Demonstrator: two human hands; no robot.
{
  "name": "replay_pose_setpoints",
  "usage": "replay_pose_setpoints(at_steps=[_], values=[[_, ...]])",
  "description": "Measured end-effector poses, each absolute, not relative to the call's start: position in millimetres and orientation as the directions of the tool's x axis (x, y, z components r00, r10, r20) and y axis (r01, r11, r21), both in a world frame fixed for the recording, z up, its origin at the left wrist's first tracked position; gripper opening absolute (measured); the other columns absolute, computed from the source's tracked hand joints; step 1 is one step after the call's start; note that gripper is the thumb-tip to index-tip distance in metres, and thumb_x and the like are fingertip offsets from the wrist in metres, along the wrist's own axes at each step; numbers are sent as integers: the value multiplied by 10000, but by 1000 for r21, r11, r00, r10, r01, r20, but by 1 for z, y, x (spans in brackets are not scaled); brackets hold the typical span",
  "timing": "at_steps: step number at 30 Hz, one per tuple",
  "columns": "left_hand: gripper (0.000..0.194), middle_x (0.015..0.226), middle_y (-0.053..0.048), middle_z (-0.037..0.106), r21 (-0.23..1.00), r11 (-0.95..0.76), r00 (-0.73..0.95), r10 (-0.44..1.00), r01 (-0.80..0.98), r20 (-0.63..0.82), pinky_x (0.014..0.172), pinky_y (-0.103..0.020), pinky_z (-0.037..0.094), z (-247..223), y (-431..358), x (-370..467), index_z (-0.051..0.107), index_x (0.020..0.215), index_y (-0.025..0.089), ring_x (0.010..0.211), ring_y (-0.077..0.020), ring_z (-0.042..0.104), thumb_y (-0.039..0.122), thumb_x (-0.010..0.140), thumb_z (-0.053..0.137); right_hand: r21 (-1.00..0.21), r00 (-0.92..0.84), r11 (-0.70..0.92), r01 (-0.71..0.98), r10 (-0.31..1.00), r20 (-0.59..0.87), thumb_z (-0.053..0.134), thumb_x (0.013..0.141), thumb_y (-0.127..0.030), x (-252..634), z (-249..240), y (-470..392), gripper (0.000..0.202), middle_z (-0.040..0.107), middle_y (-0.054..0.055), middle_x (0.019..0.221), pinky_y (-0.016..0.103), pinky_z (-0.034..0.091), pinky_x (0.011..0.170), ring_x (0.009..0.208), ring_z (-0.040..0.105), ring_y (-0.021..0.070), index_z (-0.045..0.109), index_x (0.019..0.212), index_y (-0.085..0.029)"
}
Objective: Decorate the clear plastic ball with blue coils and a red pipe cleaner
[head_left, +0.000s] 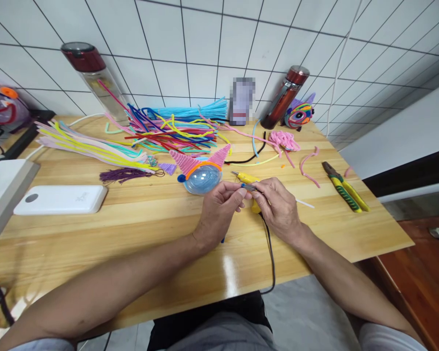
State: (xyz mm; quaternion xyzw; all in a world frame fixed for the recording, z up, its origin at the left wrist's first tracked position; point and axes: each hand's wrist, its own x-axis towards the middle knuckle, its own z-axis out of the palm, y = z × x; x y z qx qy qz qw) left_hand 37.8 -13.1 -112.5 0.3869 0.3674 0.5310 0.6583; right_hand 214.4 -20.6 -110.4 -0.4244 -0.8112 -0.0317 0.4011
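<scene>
Our left hand pinches a blue piece at its fingertips. Our right hand is closed on a grey tool that meets the piece. The glue gun lies partly behind our hands; the eared ball sits left.

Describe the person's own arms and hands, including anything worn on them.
The left hand and right hand are ungloved. The left forearm and right forearm are uncovered, with no watch or bracelet visible. At the lower edge, a light grey left sleeve and matching right sleeve show only partly, both short. I see no markings on either.
</scene>
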Motion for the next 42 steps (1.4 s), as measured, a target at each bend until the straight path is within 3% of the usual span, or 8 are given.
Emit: replay_pose_setpoints(at_steps=[13, 32, 37, 42], values=[[303, 798, -53, 819, 899, 137, 169, 983, -416, -72, 600, -257, 512, -111, -16, 38, 674, 883, 177, 620, -120, 644, 415, 797, 841, -84, -376, 628, 774, 562, 737, 614, 1025, -87, 215, -114, -22, 291, 742, 84, 972, 271, 594, 690, 858, 730, 189, 713, 1267, -213], [291, 812, -47, 812, 905, 128, 192, 980, -406, -52, 610, -273, 523, -111, -13, 37, 700, 859, 182, 632, -129, 677, 435, 805, 833, 54, -388, 564, 824, 492, 779, 661, 1000, -83, 217, -115, -23, 326, 764, 46, 894, 265, 584, 674, 777, 722, 168, 754, 1258, -260], [289, 806, -51, 813, 912, 108, 183, 982, -397, -37, 635, -273, 534, -111, -11, 36, 698, 847, 179, 648, -128, 677, 439, 827, 821, 10, -393, 608, 794, 500, 772, 635, 1002, -65, 215, -116, -22, 408, 823, 115, 1092, 344, 644, 818, 971, 788, 230, 713, 1364, -236], [241, 822, -48, 823, 917, 62, 162, 987, -393, 3, 679, -290, 554, -111, -10, 36, 700, 864, 187, 677, -137, 693, 395, 842, 821, -184, -352, 662, 726, 588, 729, 627, 1008, -58, 213, -112, -23, 379, 830, 150, 1117, 411, 657, 864, 1001, 789, 256, 726, 1353, -180]])
